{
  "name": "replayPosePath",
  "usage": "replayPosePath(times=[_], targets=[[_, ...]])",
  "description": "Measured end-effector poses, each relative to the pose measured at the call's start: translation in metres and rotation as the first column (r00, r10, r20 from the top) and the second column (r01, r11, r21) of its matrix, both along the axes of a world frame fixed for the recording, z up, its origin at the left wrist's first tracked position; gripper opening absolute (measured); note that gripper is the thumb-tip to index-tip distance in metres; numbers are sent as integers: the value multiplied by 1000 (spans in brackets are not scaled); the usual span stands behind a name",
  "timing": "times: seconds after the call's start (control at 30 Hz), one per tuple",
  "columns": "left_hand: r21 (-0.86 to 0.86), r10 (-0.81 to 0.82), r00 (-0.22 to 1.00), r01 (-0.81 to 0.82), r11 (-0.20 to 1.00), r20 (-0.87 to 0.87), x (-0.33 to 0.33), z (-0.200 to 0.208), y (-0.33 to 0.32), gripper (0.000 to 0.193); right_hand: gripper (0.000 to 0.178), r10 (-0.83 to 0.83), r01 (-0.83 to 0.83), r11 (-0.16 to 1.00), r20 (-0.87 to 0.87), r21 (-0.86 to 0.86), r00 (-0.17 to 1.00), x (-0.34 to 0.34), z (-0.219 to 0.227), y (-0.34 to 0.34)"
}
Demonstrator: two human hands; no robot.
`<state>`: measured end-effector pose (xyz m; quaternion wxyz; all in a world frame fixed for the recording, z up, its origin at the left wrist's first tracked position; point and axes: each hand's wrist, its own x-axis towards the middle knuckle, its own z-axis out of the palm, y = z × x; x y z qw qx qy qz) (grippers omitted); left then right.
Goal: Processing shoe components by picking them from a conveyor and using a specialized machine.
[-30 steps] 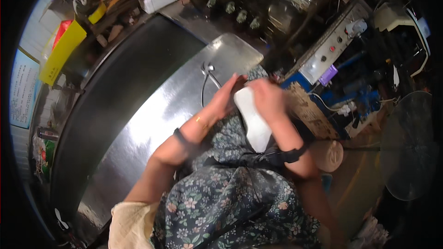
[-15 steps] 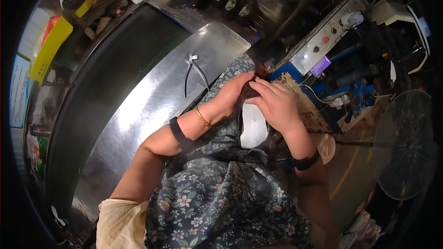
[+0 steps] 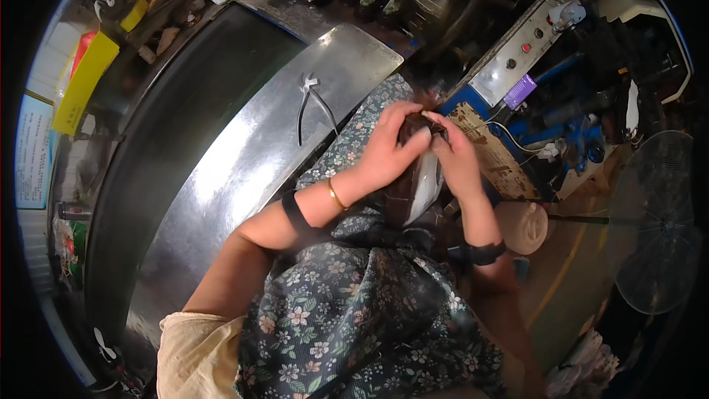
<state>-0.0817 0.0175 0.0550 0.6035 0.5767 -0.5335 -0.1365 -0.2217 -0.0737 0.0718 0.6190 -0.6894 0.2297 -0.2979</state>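
Above my apron-covered lap I hold a dark brown shoe upper with a white sole side [image 3: 426, 185], tilted so the white shows as a narrow strip. My left hand [image 3: 390, 139] wraps its far end from the left, the thumb pressing across the brown edge. My right hand [image 3: 459, 161] grips the same end from the right, its fingers curled over the rim. Part of the far end is hidden under my fingers. A pair of pincers [image 3: 308, 100] with dark handles lies to the left on the shiny metal tabletop [image 3: 221, 155], apart from both hands.
Beyond the tabletop runs a black belt [image 3: 159, 129]. A control panel [image 3: 493, 81] with buttons stands on a blue machine at the right. A pale round container [image 3: 521, 227] and a fan [image 3: 656, 229] are farther right. Several dark shoe-like shapes [image 3: 367, 1] line the back.
The brown shoe upper has been turned and tilted, narrowing the visible white side. My left thumb has come over its far end, and my right hand has shifted slightly right.
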Motion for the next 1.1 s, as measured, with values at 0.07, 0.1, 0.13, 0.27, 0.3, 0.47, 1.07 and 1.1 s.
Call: replayPosePath(times=[0.07, 0.1, 0.13, 0.27, 0.3, 0.47, 1.07, 1.1], targets=[[107, -108, 990, 117, 987, -88, 7, 2, 12, 57, 38, 18, -20, 996, 17, 81, 1000, 1, -6, 11], [113, -103, 991, 112, 987, -85, 7, 5, 15, 57, 38, 40, -40, 998, 2, 49, 999, 1, -5, 9], [103, -23, 1000, 22, 994, 14, 6, 8, 20, 59, 39, 59, -58, 998, -16, 20, 998, 4, 2, 10], [115, -49, 970, 22, 993, 239, 16, 18, 32, 71, 44, 216, -222, 971, -73, -88, 974, 15, 7, -8], [135, -80, 970, 50, 990, 228, 19, 15, 32, 71, 44, 238, -257, 952, -129, -167, 963, 20, 13, -9], [99, -30, 968, 5, 995, 248, 25, 2, 41, 68, 40, 310, -347, 927, -227, -143, 923, 33, 23, -8], [323, 52, 970, 29, 946, -238, 82, -32, 25, 46, 24, 75, -40, 993, -331, 111, 941, 11, -68, 23], [298, 8, 804, 211, 931, -595, 88, -20, 20, 44, 20, 179, -115, 958, -235, 262, 955, 14, -57, 18]])
